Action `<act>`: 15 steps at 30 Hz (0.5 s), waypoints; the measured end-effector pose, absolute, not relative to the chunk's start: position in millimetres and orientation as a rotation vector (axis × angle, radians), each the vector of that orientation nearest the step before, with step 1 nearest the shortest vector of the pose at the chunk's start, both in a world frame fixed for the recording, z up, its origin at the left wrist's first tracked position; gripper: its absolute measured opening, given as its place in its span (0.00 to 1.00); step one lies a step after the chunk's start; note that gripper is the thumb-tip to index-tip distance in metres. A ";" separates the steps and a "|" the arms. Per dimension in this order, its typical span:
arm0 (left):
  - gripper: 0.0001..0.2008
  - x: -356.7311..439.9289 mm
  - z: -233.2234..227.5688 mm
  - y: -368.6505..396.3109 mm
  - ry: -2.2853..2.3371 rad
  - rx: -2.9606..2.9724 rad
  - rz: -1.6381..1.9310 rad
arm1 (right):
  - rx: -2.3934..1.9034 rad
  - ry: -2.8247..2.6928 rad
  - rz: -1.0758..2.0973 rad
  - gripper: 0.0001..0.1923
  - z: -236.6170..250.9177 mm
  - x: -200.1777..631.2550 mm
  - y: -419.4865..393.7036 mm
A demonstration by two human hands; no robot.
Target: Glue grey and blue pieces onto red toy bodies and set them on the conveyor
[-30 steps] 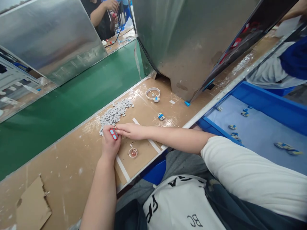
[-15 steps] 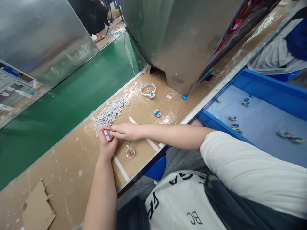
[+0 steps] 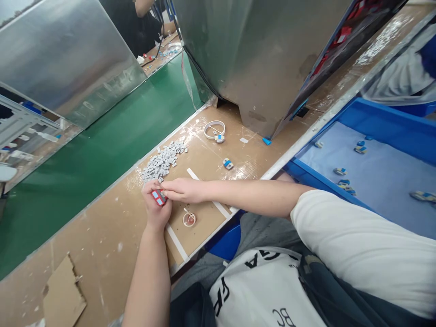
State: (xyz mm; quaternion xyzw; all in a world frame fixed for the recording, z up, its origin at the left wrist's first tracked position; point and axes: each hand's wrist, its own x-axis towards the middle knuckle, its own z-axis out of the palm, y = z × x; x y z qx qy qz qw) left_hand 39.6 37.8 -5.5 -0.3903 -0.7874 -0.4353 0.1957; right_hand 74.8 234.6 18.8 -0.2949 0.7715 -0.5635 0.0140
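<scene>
My left hand [image 3: 156,210] grips a small red part [image 3: 158,197] with two light blue squares on its face, held just above the brown worktop [image 3: 102,236]. The fingertips of my right hand [image 3: 184,189] pinch at the right end of that red part. A heap of several small grey pieces [image 3: 162,160] lies just beyond both hands. A small white ring with a red centre [image 3: 189,219] sits on the worktop right of my left wrist.
A green conveyor belt [image 3: 91,150] runs along the far side, under metal housings [image 3: 259,54]. A white tape ring [image 3: 214,129] and a small blue-white part [image 3: 228,164] lie further out. A blue tray [image 3: 381,131] with several parts is at right. A cardboard scrap [image 3: 63,295] lies near left. Another person stands at the back.
Both hands stay together on the red part; the right fingers have shifted slightly at its end. The view has drifted a little as my head moved.
</scene>
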 end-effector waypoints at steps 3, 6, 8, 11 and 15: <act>0.19 40.8 -2.5 36.3 -2.151 -1.140 -1.169 | -0.924 2.396 -1.795 0.08 14.8 76.4 229.6; 0.20 40.0 -4.0 35.7 -2.183 -1.114 -1.170 | -0.877 2.386 -1.841 0.08 12.4 74.2 227.2; 0.19 39.5 -6.7 36.7 -2.263 -1.053 -1.279 | -0.835 2.404 -1.817 0.09 13.0 71.2 229.2; 0.18 39.9 -10.2 39.7 -2.366 -0.942 -1.500 | -0.834 2.434 -1.699 0.07 15.9 67.1 235.0; 0.19 41.5 -11.3 44.2 -2.375 -0.852 -1.618 | -0.828 2.430 -1.651 0.05 18.9 66.1 238.6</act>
